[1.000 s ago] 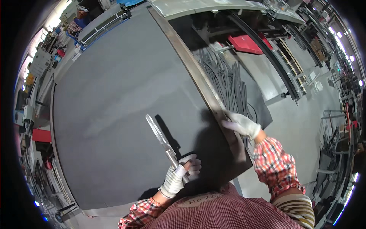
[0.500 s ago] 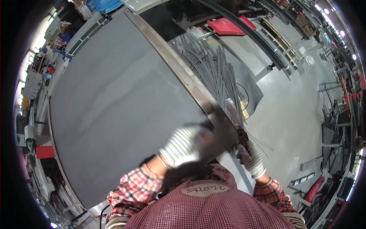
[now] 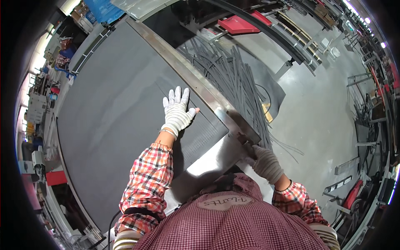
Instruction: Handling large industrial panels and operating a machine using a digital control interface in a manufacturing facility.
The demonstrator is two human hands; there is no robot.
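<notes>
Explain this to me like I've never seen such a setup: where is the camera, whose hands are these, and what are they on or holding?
There is no machine arm here: these are a person's own gloved hands. The camera is worn on the head and looks down, so the checked apron at the bottom is the wearer's. Its wide lens bends straight edges.

The left hand lies flat, fingers spread, on a large dark grey sheet. A metal bar runs along the sheet's right side. The right hand is closed around what looks like a knife, near the bar's close end; the blade is hard to make out. Beyond the bar lies a heap of narrow grey strips.
</notes>
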